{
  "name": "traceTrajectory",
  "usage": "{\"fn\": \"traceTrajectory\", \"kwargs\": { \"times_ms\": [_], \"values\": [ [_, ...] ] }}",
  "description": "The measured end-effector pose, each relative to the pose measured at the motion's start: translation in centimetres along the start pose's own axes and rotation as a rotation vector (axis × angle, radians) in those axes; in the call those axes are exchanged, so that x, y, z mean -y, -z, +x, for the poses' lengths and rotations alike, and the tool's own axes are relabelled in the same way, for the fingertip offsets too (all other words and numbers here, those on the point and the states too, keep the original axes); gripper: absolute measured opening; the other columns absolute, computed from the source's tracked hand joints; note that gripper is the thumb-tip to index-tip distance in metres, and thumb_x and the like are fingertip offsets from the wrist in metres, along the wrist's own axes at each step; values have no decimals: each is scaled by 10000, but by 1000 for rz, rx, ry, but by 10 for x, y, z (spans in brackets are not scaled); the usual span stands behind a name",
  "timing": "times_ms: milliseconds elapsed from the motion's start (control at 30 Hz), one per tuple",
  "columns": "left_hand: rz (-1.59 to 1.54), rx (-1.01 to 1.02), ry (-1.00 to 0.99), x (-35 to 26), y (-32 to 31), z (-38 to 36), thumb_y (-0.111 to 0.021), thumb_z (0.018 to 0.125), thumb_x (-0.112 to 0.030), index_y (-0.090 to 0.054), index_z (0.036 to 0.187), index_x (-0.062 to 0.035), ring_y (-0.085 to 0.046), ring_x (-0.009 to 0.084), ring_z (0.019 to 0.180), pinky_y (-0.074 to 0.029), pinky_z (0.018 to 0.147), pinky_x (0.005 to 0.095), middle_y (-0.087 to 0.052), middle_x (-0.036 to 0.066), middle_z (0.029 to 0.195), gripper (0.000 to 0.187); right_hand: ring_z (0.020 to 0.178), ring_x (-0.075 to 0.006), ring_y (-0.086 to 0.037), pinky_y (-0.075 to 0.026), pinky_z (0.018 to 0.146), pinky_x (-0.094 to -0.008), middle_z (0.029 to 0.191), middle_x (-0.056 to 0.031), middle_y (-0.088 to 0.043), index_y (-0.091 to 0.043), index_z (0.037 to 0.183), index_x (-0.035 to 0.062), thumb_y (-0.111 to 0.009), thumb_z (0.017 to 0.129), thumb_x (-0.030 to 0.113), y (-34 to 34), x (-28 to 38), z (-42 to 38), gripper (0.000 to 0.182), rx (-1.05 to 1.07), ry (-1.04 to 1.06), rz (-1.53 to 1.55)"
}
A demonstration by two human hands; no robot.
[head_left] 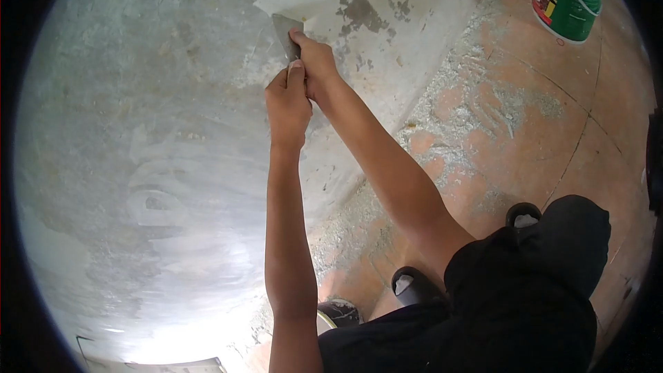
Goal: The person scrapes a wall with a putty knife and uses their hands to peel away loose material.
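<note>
A grey triangular scraper blade [286,33] lies against the grey, patchy plastered wall [173,90], near the edge of a paler area. My right hand [317,63] is closed around the tool, with one finger or thumb pressed on the blade. Just below and touching it, my left hand [287,107] is closed at the handle end, its thumb pointing up. The fingers hide most of the handle.
Scraped debris [459,124] covers the tiled floor [545,124] along the wall's base. A green and white bucket [568,3] stands at the top right. A dark container [341,313] is partly hidden beside my clothing. My sandalled feet [416,289] are at lower centre right.
</note>
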State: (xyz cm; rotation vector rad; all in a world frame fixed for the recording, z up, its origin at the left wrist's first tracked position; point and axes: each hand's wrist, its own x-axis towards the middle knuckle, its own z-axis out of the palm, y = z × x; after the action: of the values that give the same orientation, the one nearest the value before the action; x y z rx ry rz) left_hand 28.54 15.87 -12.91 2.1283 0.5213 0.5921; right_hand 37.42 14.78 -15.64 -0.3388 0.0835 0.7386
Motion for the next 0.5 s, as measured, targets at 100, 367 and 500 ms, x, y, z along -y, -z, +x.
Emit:
{"fn": "traceTrajectory", "kwargs": {
  "times_ms": [100,367,500],
  "values": [
    [58,-51,31,6,4,-22,-452,939,-250,-499,657,-31,-327,71,460,-265,420,260,-416,-11,546,360,543,-140,-418,-333,455,-324,693,-46,-478,-577,816,-10,-651,821,293,11,-28,1,312,-14,12,-9],
    [63,-31,-35,15,-18,-8,-455,941,-246,-506,665,-40,-319,55,393,-248,360,251,-405,-17,531,348,561,-142,-454,-367,478,-325,731,-51,-517,-594,870,-11,-649,830,286,26,-11,18,304,-9,20,36],
    [115,-73,-34,26,-26,-12,-453,938,-240,-507,660,-26,-320,67,399,-244,366,264,-409,-9,535,355,603,-141,-480,-393,535,-307,735,-57,-535,-582,836,16,-621,847,292,34,-17,7,280,-31,27,16]
  ]
}}
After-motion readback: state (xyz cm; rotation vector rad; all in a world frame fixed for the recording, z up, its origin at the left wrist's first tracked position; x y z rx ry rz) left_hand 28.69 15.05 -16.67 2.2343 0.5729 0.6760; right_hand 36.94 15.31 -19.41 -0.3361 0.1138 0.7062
